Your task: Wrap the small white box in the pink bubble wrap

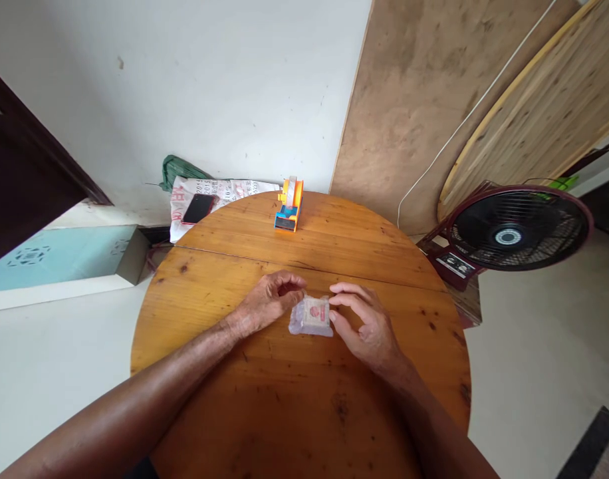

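Note:
A small clear plastic packet with a pale card and a red mark inside lies on the round wooden table, near its middle. My left hand rests at the packet's left edge with its fingers curled, pinching that side. My right hand is at the packet's right edge, thumb and fingertips closed on it. Both forearms reach in from the near side of the table.
An orange and blue tape dispenser stands at the table's far edge. Behind it a dark phone lies on a printed sack by the wall. A dark red floor fan stands at the right, with wooden boards leaning behind.

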Demonstrator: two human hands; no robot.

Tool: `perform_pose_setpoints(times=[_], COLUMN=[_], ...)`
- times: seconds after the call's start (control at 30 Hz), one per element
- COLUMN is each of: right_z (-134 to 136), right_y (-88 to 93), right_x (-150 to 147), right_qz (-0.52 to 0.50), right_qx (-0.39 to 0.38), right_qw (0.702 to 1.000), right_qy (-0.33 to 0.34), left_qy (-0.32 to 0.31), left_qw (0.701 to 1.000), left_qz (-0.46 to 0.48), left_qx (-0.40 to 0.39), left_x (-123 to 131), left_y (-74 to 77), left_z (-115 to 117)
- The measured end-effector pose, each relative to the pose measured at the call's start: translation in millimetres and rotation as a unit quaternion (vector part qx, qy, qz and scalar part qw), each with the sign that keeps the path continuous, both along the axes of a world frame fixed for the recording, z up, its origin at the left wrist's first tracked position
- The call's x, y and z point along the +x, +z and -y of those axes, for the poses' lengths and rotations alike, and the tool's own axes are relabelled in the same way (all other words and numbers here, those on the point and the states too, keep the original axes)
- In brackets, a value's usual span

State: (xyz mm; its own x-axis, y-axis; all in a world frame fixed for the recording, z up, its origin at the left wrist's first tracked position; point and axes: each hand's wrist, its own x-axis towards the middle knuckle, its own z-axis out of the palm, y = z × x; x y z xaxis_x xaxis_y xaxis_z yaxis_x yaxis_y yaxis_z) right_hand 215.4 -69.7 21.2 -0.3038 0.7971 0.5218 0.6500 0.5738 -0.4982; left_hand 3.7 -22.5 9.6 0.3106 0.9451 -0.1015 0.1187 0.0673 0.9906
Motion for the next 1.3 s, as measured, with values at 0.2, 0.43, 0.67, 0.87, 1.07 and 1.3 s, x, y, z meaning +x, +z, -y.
perform_pose_setpoints(times=[0.2,0.43,0.67,0.87,1.07,1.3], right_z=[-0.6,-1.6,-1.1,1.4,3.6,0.8], right_y=[-0.6,1.7,5.7,10.1,10.9,4.4], right_x=[-0.7,0.5,1.6,4.9,5.1,4.8], right_qz=[-0.001,-0.014,-0.035,-0.048,-0.044,-0.048], right_qx=[0.01,0.014,0.029,0.029,0.038,0.032], right_qw=[1.0,1.0,0.998,0.998,0.997,0.998], right_qy=[0.001,-0.012,-0.042,-0.042,-0.047,-0.033], left_qy=[0.016,0.041,0.066,0.08,0.093,0.075], left_qw=[1.0,0.999,0.997,0.993,0.993,0.996], left_qz=[0.009,0.006,-0.033,-0.08,-0.077,-0.036], left_qx=[-0.004,-0.018,-0.002,0.02,0.017,-0.003], left_x=[0.1,1.1,-2.5,-3.0,-2.2,-1.9], left_y=[-1.7,2.7,2.5,2.5,-0.6,1.7], left_z=[-0.5,-0.5,-3.1,-7.3,-6.3,-3.5])
